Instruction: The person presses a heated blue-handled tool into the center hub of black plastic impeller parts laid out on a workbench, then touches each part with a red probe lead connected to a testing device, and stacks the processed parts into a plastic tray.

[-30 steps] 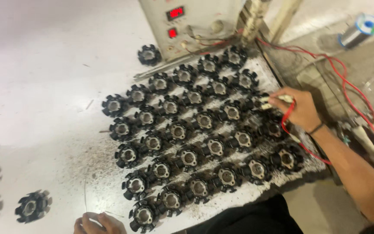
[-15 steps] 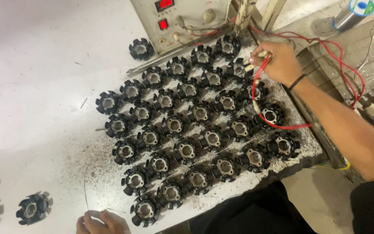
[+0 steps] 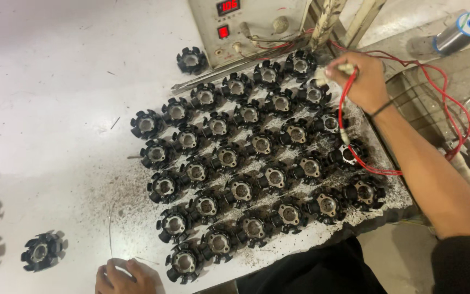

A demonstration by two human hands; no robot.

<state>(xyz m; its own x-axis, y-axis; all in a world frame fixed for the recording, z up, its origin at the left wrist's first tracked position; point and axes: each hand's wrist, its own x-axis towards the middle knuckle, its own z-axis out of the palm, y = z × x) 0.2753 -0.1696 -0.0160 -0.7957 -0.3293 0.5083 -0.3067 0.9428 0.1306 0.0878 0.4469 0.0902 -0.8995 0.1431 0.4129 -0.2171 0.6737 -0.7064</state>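
In the head view, the right hand (image 3: 363, 81) is reaching up toward one o'clock, its fingers closing around a small pale connector plug with red looping wires (image 3: 337, 69). The plug is hovering just above the black, finned, round stator cores with metal centres (image 3: 257, 163), at the top right corner of their slanted grid. That grid is filling the middle of the white worktable speckled with dark filings (image 3: 55, 81). The red wires are trailing down to four o'clock across two of the cores and off toward the table edge.

The left hand (image 3: 126, 275) is resting at seven o'clock on the table's near edge, beside the lowest core of the grid. Its fingers are curled loosely, and I cannot tell whether they are pinching anything.

A beige test box with red digit displays and knobs (image 3: 246, 22) is standing at twelve o'clock, touching distance from the plug. One lone core (image 3: 191, 59) is sitting apart beside the box, and a few more (image 3: 40, 251) are lying at eight o'clock.

Judging from this, the hand is carrying the test plug to a core in the top rows. Seating it would call for lining the plug up squarely over that core's contacts while keeping the wire loop from dragging its neighbours.
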